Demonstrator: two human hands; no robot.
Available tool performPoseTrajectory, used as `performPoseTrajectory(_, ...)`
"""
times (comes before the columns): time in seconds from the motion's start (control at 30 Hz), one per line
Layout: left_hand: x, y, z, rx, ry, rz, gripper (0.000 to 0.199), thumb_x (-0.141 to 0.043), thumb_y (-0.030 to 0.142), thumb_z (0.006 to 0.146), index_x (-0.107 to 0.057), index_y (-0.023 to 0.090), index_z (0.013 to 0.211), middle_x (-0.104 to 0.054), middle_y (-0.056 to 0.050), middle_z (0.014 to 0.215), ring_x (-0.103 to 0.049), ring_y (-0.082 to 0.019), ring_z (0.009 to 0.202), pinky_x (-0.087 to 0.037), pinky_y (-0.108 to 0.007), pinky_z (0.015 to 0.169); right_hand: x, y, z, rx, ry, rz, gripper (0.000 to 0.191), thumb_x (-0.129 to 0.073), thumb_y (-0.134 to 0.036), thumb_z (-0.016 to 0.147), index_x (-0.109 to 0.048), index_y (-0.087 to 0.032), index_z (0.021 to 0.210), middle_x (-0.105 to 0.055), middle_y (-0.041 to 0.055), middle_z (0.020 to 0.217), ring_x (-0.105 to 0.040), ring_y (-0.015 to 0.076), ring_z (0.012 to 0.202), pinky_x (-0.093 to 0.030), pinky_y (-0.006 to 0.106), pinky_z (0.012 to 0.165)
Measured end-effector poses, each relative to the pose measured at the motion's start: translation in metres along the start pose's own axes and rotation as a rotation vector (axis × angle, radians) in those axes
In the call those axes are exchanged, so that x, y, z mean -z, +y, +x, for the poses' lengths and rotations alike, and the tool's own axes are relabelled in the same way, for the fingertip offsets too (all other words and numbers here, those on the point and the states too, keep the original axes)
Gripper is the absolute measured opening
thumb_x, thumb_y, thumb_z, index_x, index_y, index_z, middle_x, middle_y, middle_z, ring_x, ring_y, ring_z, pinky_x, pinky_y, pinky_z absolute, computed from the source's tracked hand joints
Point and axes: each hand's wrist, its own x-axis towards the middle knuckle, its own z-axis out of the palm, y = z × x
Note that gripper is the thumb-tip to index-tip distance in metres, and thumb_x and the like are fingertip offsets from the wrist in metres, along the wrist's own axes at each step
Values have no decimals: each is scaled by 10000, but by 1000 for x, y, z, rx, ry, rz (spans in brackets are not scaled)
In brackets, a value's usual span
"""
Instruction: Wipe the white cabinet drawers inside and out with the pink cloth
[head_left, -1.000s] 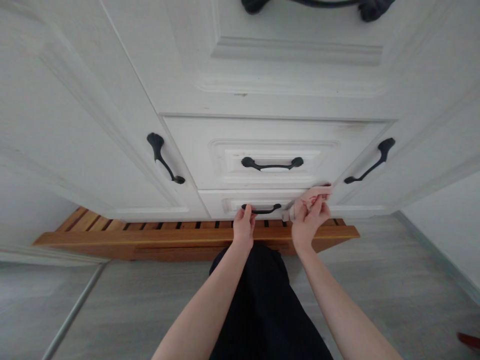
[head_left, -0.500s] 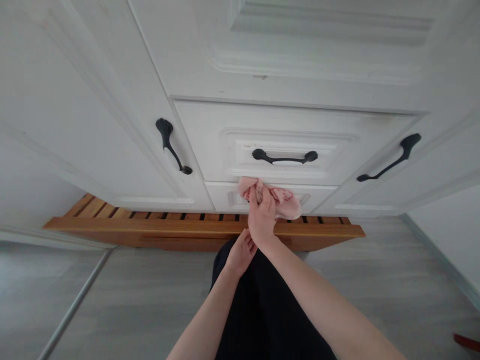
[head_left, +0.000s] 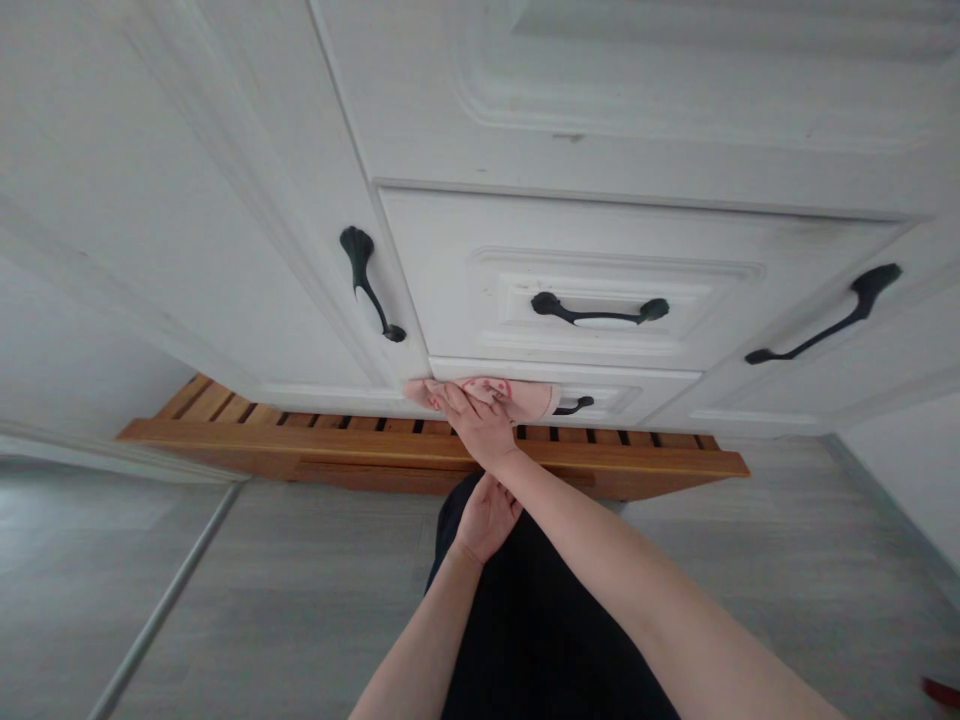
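Pressing the pink cloth (head_left: 534,399) flat under the right grip (head_left: 481,428) should give even contact on the bottom drawer (head_left: 621,398) imo; ease round the black handle (head_left: 577,405) to its right. Can't tell if that grip's pinching. Left grip (head_left: 489,518) sits below, loosely spread.

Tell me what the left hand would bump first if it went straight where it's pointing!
The left hand would probably bump the right wrist first; depth is unclear, so it might pass underneath toward the wooden rail.
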Motion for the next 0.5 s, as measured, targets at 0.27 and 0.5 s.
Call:
performPoseTrajectory(0.27, -2, 4, 2, 22, -5, -10, 203, -544, 305, 969, -722, 214, 1005, -736, -38, 1066, -651, -148, 1066, -473, -296, 1010, -27, 25, -33, 106, -107, 53, 477, -385, -207, 1028, -430, -288, 1496, -585, 37, 1428, -502, 156, 1339, -488, 317, 1066)
performPoseTrajectory(0.5, 0, 5, 1, 55, 1, 14, 324, -538, 391, 971, -666, 188, 1187, -670, -91, 1285, -580, -182, 1259, -496, -279, 963, -6, 76, -73, 119, -197, 190, 554, -358, -73, 984, -460, -289, 1484, -557, 32, 1467, -484, 159, 1382, -501, 360, 1075)
